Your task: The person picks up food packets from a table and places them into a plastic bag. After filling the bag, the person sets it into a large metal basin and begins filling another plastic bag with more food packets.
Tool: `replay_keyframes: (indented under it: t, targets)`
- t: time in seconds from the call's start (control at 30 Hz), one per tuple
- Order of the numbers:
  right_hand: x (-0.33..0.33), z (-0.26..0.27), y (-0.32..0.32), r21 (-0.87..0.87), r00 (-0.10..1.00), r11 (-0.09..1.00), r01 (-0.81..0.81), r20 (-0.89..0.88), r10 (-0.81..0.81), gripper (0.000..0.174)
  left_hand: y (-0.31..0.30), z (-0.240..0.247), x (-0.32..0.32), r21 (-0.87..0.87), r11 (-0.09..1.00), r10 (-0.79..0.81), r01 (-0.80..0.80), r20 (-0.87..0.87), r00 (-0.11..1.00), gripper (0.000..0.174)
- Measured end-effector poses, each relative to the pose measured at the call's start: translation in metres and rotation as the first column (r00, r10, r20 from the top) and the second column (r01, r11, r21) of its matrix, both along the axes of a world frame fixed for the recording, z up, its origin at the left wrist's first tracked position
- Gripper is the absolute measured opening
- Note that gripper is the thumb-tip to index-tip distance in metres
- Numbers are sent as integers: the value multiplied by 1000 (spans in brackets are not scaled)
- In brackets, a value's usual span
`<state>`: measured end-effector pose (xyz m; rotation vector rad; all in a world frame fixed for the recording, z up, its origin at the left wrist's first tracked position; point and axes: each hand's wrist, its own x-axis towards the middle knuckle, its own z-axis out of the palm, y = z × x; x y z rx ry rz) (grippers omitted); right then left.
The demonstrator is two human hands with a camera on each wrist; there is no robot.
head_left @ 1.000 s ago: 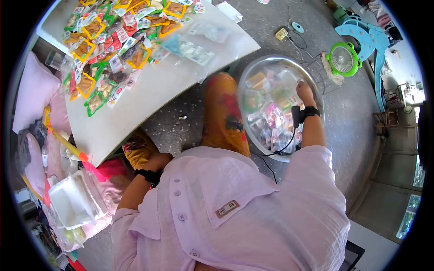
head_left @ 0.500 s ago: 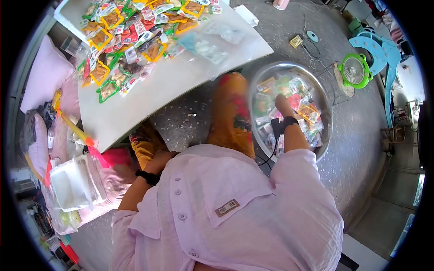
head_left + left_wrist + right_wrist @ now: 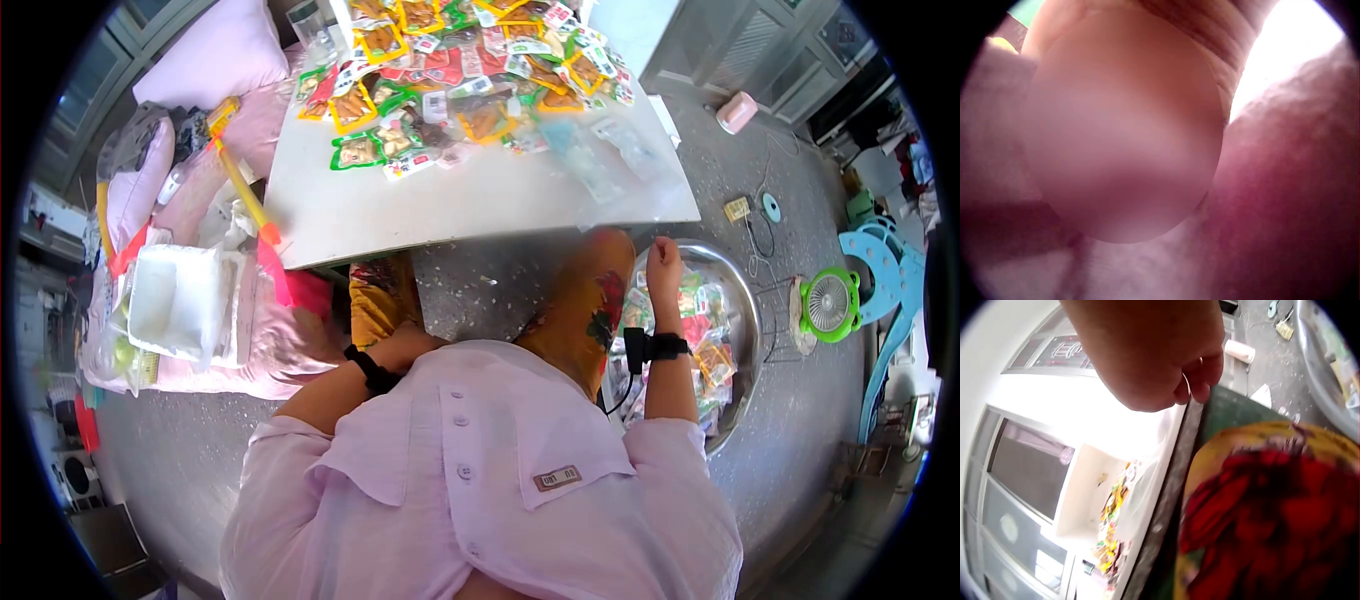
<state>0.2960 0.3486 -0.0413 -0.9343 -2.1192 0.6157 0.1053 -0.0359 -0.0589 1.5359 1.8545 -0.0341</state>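
Note:
My right hand (image 3: 664, 272) is raised over the inner edge of a round metal tub (image 3: 754, 335), beside the right knee of the patterned yellow trousers (image 3: 590, 305). Its fingers are curled in, and nothing shows between them in the right wrist view. Many small wrapped food packets (image 3: 712, 360) lie inside the tub. The left hand (image 3: 402, 346) rests in the lap at the shirt's hem, its fingers hidden in the head view. The left wrist view is mostly blurred skin and pinkish cloth.
A white table (image 3: 345, 215) in front bears a heap of snack packets (image 3: 470, 65) and clear plastic bags (image 3: 590, 170). White foam trays (image 3: 170, 300) sit on pink bedding at left. A green fan (image 3: 828, 305) and blue chair (image 3: 895, 265) stand at right.
My right hand has come up from among the packets in the tub towards the knee and table. The head view has turned to face the table; the left hand stays in the lap.

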Motion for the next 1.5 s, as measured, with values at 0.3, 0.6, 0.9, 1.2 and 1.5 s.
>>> replay_keyframes:
  t: [0.3, 0.6, 0.9, 1.2, 1.5]
  targets:
    - [-55, 12, -70, 365, 946, 873, -323, 110, 304, 12, -1, -28, -17, 61, 994, 92, -91, -13, 996, 30]
    - [-62, 5, -73, 383, 942, 861, -335, 119, 314, 13, -49, 51, -56, 559, 610, 519, -562, 254, 816, 17]
    - [-60, -3, -73, 375, 948, 871, -317, 94, 304, 13, -215, 119, -177, 876, 392, 903, -281, -425, -66, 30]
    - [-61, -5, -72, 371, 937, 864, -341, 62, 343, 14, -311, 62, -222, 513, 463, 856, -723, -472, 213, 30]
    - [-64, 9, -80, 367, 927, 855, -367, 65, 370, 13, -238, 131, -182, 701, 227, 920, -676, -382, -88, 28]
